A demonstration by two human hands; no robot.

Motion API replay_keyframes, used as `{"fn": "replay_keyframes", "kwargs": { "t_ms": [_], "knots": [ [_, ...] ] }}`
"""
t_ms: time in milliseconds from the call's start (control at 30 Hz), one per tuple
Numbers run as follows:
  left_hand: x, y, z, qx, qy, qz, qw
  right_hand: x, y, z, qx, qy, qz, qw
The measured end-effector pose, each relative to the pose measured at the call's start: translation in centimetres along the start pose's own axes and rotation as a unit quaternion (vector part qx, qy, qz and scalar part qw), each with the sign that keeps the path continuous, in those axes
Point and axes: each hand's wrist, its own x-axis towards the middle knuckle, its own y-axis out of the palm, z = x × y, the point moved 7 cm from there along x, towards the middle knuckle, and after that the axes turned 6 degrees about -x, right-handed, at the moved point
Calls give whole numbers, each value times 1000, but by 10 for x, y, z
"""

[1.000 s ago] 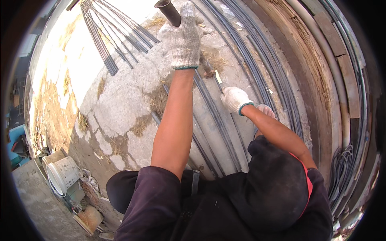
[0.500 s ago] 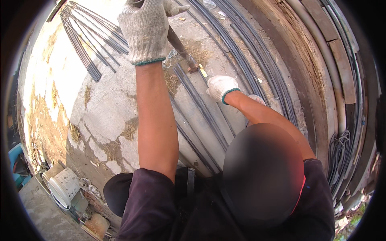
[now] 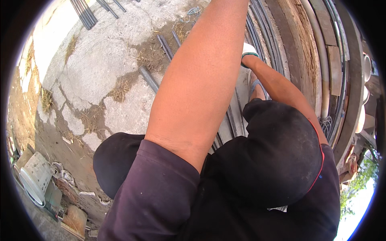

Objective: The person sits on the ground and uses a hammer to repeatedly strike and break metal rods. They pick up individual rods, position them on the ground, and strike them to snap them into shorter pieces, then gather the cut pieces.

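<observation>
My left forearm (image 3: pixel 197 80), bare below a dark sleeve, reaches up across the middle, and my left hand lies beyond the top edge. My right hand (image 3: pixel 249 49), in a pale knitted glove with a green cuff, shows only in part behind that forearm. Its fingers are hidden, so what it holds does not show. Nearby, dark metal rods (image 3: pixel 150 79) lie on cracked concrete (image 3: pixel 100 48) and run under my left arm. A sandalled foot (image 3: pixel 257 86) is just below my right hand.
More dark rods (image 3: pixel 261 34) lie right of my right hand, beside long timber (image 3: pixel 299 44). Another bundle (image 3: pixel 82 14) is at the upper left. A whitish bucket (image 3: pixel 38 172) lies tipped at lower left. Coiled cable (image 3: pixel 326 125) sits by the right-hand boards.
My left hand, which gripped a metal shaft, has gone out over the top edge. The view has shifted, and my right hand is now largely covered by my left forearm.
</observation>
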Motion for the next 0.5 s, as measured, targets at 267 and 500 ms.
{"fn": "replay_keyframes", "kwargs": {
  "t_ms": [267,500],
  "knots": [
    [-10,-5,-3,99,24,-11,995,1,25,-19,35,50,-2,998],
    [-2,-13,15,150,82,-142,975,6,-8,-53,246,73,85,963]
  ]
}}
